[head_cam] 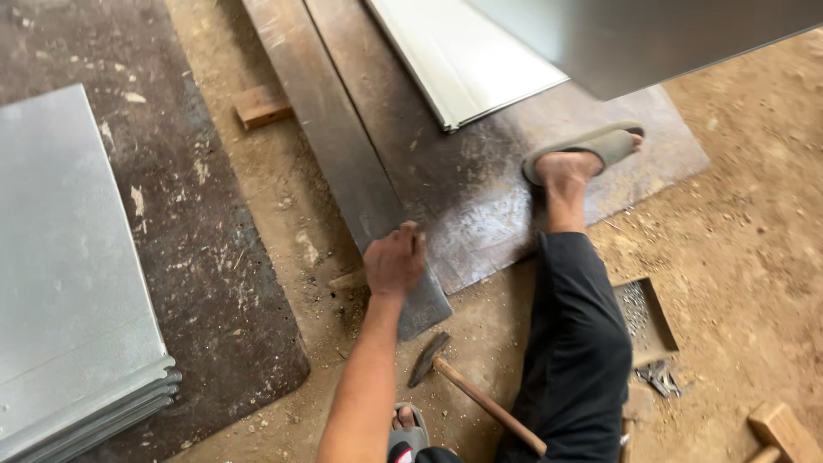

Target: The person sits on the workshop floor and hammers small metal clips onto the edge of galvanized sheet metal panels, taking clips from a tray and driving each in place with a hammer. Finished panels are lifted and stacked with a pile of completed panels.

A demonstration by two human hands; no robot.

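Nearest the camera, a wooden-handled steel hammer (467, 386) lies on the dirt floor (737, 257) between the person's arm and black-trousered leg (576, 343). One hand (394, 260), apparently the left, is closed over the near end of a long dark flat metal bar (330, 129) that rests on the floor. Right hand not visible. Stacked grey galvanised sheets (69, 283) lie well apart to the left. A small rusty tray of nails (645, 319) sits just beside the leg.
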